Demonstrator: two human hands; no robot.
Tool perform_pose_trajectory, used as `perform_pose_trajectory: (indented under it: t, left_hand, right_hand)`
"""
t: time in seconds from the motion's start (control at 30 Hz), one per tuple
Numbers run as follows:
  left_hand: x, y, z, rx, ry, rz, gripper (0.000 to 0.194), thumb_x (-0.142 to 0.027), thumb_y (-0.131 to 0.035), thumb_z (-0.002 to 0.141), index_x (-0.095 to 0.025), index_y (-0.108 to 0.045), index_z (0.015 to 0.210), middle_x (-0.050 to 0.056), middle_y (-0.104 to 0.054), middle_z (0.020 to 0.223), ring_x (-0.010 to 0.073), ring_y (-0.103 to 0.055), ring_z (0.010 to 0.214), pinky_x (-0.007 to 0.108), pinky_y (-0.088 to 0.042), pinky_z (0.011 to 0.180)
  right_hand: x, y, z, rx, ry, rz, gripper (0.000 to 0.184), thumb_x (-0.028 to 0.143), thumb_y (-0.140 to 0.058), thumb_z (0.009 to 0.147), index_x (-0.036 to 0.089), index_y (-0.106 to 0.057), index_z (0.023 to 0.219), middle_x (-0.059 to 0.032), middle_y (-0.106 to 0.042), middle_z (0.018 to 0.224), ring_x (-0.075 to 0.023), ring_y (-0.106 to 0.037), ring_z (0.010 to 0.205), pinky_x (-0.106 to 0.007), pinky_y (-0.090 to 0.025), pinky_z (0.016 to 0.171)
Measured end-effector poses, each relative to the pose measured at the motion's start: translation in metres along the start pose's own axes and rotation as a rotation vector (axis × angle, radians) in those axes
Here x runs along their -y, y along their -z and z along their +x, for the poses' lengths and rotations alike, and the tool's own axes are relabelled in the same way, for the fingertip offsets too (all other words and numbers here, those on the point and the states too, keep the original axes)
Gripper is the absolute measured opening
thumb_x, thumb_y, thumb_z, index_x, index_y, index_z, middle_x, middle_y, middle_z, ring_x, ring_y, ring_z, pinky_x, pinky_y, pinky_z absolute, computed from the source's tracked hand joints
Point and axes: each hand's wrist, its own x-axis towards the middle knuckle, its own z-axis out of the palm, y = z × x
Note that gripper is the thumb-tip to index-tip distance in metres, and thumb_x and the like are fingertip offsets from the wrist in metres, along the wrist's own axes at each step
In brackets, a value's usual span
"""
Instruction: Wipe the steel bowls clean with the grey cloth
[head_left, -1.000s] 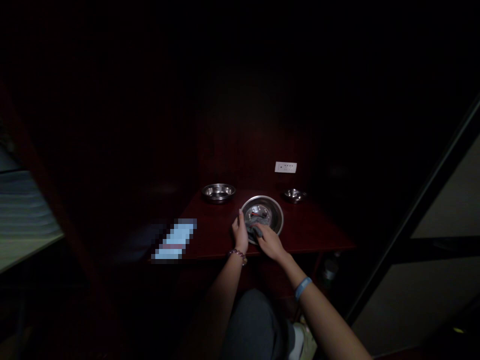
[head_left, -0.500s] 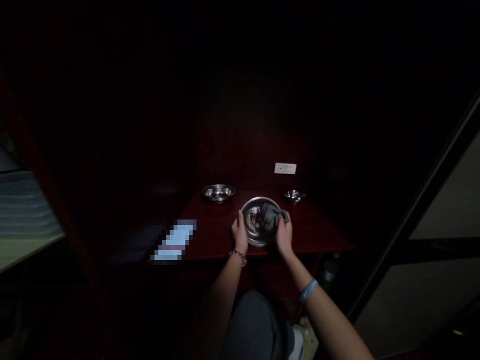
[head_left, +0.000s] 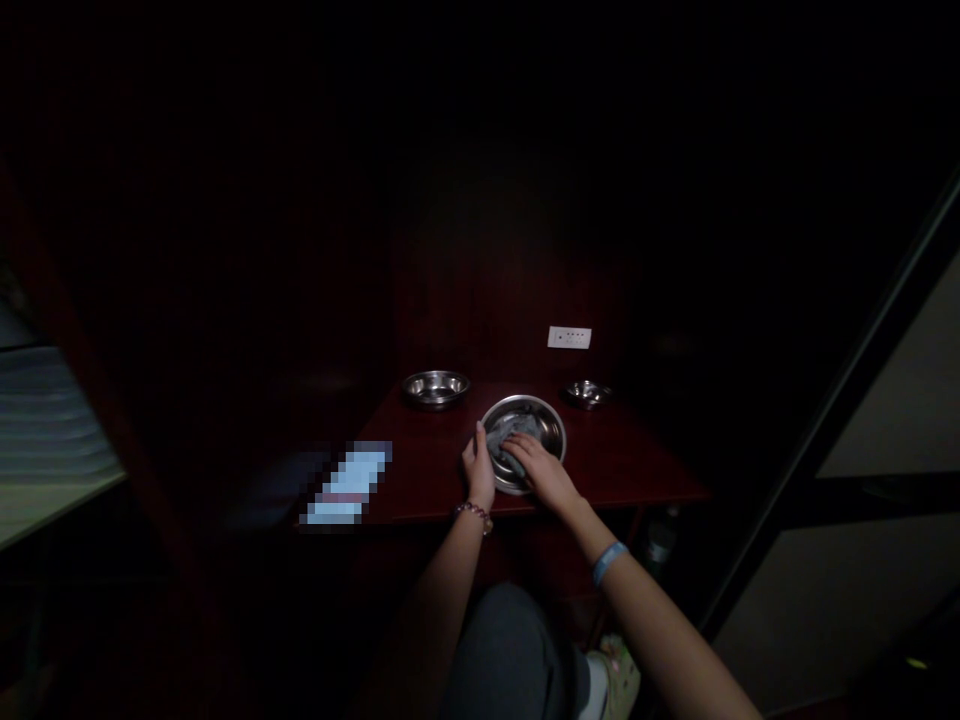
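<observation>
A shiny round metal bowl (head_left: 553, 432) is tilted toward me above the front part of the dark red table. My left hand (head_left: 478, 468) grips its left rim, thumb up along the edge and the other fingers behind it. Inside the bowl lies a crumpled grey cloth (head_left: 519, 428). My right hand (head_left: 541, 470) presses this cloth against the bowl's inner surface, fingers bent over it toward the left side.
On the dark red table (head_left: 630, 465) stand a metal bowl (head_left: 436, 390) at the back left and a smaller metal bowl (head_left: 587, 394) at the back right. A white power socket (head_left: 570, 338) is on the back wall. A bottle (head_left: 660, 540) stands below the table's right side.
My right hand has moved from the bowl's right rim into the bowl, carrying the cloth leftward across it. The left hand keeps its hold on the left rim.
</observation>
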Motion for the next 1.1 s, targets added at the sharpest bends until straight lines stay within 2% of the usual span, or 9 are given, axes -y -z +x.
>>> perform_pose_trajectory:
  t: [0.17, 0.27, 0.37, 0.5, 0.63, 0.77, 0.9, 1.03, 1.1]
  left_hand:
    - [0.004, 0.001, 0.003, -0.003, 0.003, -0.006, 0.064, -0.072, -0.063, 0.077, -0.012, -0.075, 0.095, 0.012, -0.075, 0.098, 0.0225, -0.068, 0.092, 0.034, -0.051, 0.087]
    - [0.004, 0.001, 0.003, -0.007, 0.008, -0.001, 0.063, -0.072, -0.062, 0.078, -0.013, -0.075, 0.094, 0.012, -0.075, 0.097, 0.0221, -0.068, 0.091, 0.033, -0.052, 0.084]
    - [0.003, 0.001, 0.001, 0.002, 0.018, -0.003, 0.063, -0.074, -0.061, 0.078, -0.014, -0.074, 0.094, 0.011, -0.075, 0.098, 0.0213, -0.068, 0.089, 0.032, -0.053, 0.081]
    - [0.001, -0.001, -0.001, 0.013, 0.044, -0.029, 0.064, -0.074, -0.061, 0.078, -0.014, -0.074, 0.095, 0.012, -0.075, 0.098, 0.0206, -0.068, 0.087, 0.031, -0.053, 0.079]
    - [0.002, -0.001, 0.000, 0.013, 0.047, -0.041, 0.066, -0.075, -0.062, 0.077, -0.012, -0.074, 0.095, 0.013, -0.075, 0.099, 0.0208, -0.068, 0.087, 0.032, -0.053, 0.080]
    - [0.004, 0.000, 0.003, 0.001, 0.013, -0.034, 0.067, -0.075, -0.062, 0.077, -0.012, -0.074, 0.096, 0.013, -0.075, 0.101, 0.0214, -0.067, 0.090, 0.032, -0.052, 0.084]
    - [0.005, 0.001, 0.003, 0.006, 0.002, -0.012, 0.065, -0.073, -0.062, 0.078, -0.012, -0.074, 0.096, 0.013, -0.075, 0.103, 0.0227, -0.067, 0.095, 0.033, -0.050, 0.089]
    - [0.005, 0.001, 0.003, 0.027, 0.034, -0.035, 0.064, -0.072, -0.064, 0.077, -0.013, -0.075, 0.097, 0.014, -0.075, 0.103, 0.0230, -0.068, 0.095, 0.034, -0.051, 0.088]
    - [0.005, 0.000, 0.003, 0.022, 0.046, -0.043, 0.065, -0.073, -0.064, 0.076, -0.012, -0.075, 0.096, 0.014, -0.075, 0.102, 0.0230, -0.067, 0.093, 0.034, -0.051, 0.086]
  right_hand:
    - [-0.002, -0.006, 0.002, 0.108, -0.013, -0.117, 0.060, -0.002, -0.050, 0.083, 0.024, -0.061, 0.136, -0.0080, -0.061, 0.144, -0.0193, -0.042, 0.146, -0.039, -0.043, 0.116]
    - [0.000, -0.007, -0.001, 0.101, -0.040, -0.195, 0.055, 0.001, -0.061, 0.081, 0.026, -0.066, 0.129, -0.0082, -0.060, 0.145, -0.0251, -0.043, 0.145, -0.044, -0.042, 0.116]
    - [0.004, -0.006, -0.004, 0.050, -0.141, -0.299, 0.051, 0.005, -0.066, 0.080, 0.029, -0.069, 0.124, -0.0097, -0.055, 0.148, -0.0311, -0.049, 0.137, -0.048, -0.047, 0.109]
    - [0.007, -0.010, -0.005, -0.031, -0.269, -0.366, 0.057, 0.001, -0.060, 0.079, 0.027, -0.066, 0.129, -0.0140, -0.057, 0.142, -0.0324, -0.054, 0.126, -0.047, -0.050, 0.103]
    - [0.002, -0.021, -0.005, -0.075, -0.336, -0.322, 0.060, -0.005, -0.046, 0.082, 0.022, -0.061, 0.133, -0.0146, -0.059, 0.141, -0.0298, -0.055, 0.128, -0.045, -0.051, 0.104]
    - [-0.003, -0.026, -0.007, -0.044, -0.266, -0.209, 0.065, -0.007, -0.039, 0.081, 0.022, -0.059, 0.136, -0.0120, -0.058, 0.144, -0.0243, -0.054, 0.132, -0.042, -0.049, 0.110]
    - [-0.005, -0.021, -0.003, 0.009, -0.153, -0.167, 0.069, -0.007, -0.038, 0.082, 0.022, -0.056, 0.142, -0.0102, -0.050, 0.154, -0.0216, -0.041, 0.147, -0.041, -0.042, 0.118]
    - [-0.009, -0.013, 0.009, 0.008, -0.080, -0.229, 0.064, 0.000, -0.041, 0.089, 0.026, -0.052, 0.147, -0.0065, -0.043, 0.161, -0.0228, -0.035, 0.152, -0.045, -0.043, 0.118]
    - [-0.012, -0.010, 0.016, 0.008, -0.034, -0.309, 0.061, 0.002, -0.042, 0.091, 0.025, -0.053, 0.146, -0.0062, -0.042, 0.161, -0.0237, -0.037, 0.151, -0.046, -0.038, 0.121]
